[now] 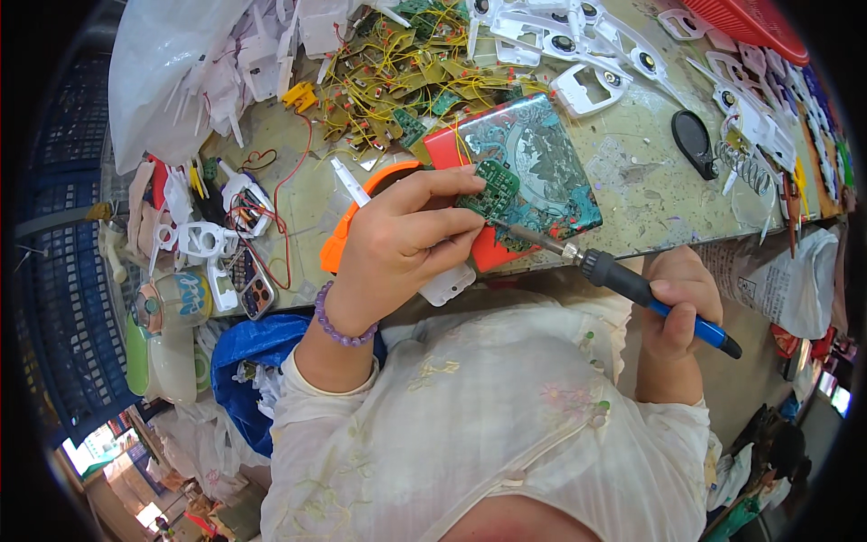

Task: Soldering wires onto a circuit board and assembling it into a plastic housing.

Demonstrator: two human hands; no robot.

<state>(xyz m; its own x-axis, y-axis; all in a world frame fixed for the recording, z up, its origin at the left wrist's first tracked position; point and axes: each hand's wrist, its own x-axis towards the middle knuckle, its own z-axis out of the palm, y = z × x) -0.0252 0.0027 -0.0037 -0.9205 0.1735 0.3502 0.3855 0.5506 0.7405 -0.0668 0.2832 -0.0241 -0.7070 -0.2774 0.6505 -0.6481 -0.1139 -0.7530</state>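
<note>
Between the thumb and fingers of my left hand (406,221) is a small green circuit board (495,190), held over a teal and red box (551,163) on the table. My right hand (682,303) is closed round the blue handle of a soldering iron (623,275). The iron points left, its tip close to the board's lower edge; whether it touches I cannot tell. Beneath my left hand lie an orange ring-shaped part (339,237) and a white plastic piece (449,285). A purple bead bracelet circles my left wrist.
A heap of circuit boards with yellow wires (388,72) covers the far middle of the table (632,194). White plastic housings (587,86) lie at the far right, near a black round-ended part (694,143) and a metal coil stand (745,167). A phone (256,294) rests at left.
</note>
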